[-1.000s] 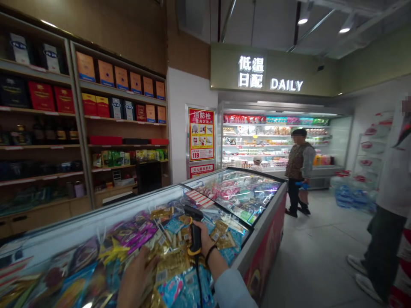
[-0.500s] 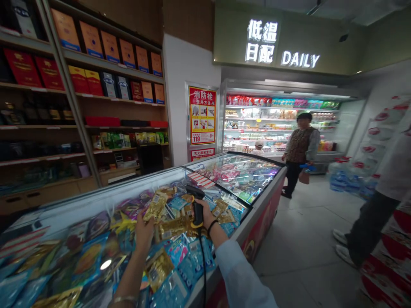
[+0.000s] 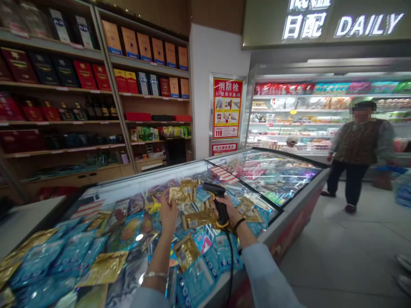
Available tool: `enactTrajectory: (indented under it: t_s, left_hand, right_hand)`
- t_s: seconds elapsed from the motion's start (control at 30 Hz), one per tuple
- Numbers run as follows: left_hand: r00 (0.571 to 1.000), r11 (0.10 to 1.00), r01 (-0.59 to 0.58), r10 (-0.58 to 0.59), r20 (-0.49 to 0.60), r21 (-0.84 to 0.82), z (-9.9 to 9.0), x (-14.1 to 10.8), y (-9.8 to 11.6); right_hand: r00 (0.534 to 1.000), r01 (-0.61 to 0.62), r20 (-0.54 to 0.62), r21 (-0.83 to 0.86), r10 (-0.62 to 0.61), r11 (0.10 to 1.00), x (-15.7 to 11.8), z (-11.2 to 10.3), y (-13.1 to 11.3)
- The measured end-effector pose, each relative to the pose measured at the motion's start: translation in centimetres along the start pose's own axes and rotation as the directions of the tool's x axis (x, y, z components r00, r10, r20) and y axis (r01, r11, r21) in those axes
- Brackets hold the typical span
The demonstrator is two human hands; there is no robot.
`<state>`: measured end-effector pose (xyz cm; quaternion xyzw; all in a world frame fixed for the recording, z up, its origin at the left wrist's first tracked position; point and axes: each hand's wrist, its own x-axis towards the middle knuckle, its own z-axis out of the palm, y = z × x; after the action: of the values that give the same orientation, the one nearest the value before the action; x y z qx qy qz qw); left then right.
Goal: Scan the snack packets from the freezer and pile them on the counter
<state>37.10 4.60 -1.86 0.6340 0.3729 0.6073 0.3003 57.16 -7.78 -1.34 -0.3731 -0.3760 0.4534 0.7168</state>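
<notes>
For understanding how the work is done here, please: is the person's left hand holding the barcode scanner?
No, the right hand grips the black and yellow barcode scanner, while the left hand holds up a gold packet.

And a swing to the left! Gold sachet up higher, pinched in the left hand, well out over the chest freezer. Barcode scanner tilting further over in the right hand. Over on the right, vest-wearing shopper suddenly much bigger in frame! Person at the edge down to just white shoes. And fresh at lower left, a white counter.
</notes>
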Motion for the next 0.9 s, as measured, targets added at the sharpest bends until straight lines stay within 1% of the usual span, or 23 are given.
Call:
enactTrajectory:
  t_s: [0.1, 0.2, 0.37, 0.53, 0.67, 0.8, 0.9]
  left_hand:
    - [0.999, 0.997, 0.020, -0.017, -0.045, 0.070, -0.3, -0.2, 0.9]
    - [0.996, 0.989, -0.008, 0.021, -0.086, 0.146, -0.8, -0.4, 2.1]
    - [0.988, 0.985, -0.059, 0.081, -0.128, 0.161, -1.3, -0.6, 3.3]
    - [0.981, 0.973, -0.106, 0.136, -0.140, 0.207, -1.5, -0.7, 3.4]
    - [0.980, 0.969, -0.108, 0.141, -0.139, 0.221, -1.5, -0.7, 3.3]
    - [0.980, 0.968, -0.104, 0.139, -0.143, 0.227, -1.6, -0.6, 3.0]
    - [0.981, 0.965, -0.092, 0.130, -0.142, 0.245, -1.6, -0.4, 2.7]
  right_hand:
    - [1.000, -0.004, 0.024, 0.001, 0.004, 1.000, 0.0, -0.1, 0.1]
    - [0.999, -0.009, 0.037, -0.001, 0.009, 1.000, -0.1, 0.0, 0.1]
    - [0.999, -0.021, 0.027, -0.012, 0.022, 1.000, -0.2, 0.0, 0.1]
    - [0.998, -0.033, 0.043, -0.043, 0.035, 0.999, -0.2, -0.2, 0.2]
    - [0.998, -0.036, 0.054, -0.071, 0.040, 0.997, -0.2, -0.4, 0.6]
    - [0.998, -0.020, 0.051, -0.036, 0.021, 0.999, 0.1, -0.5, 0.9]
    - [0.998, -0.025, 0.065, -0.009, 0.025, 1.000, 0.1, -0.3, 0.5]
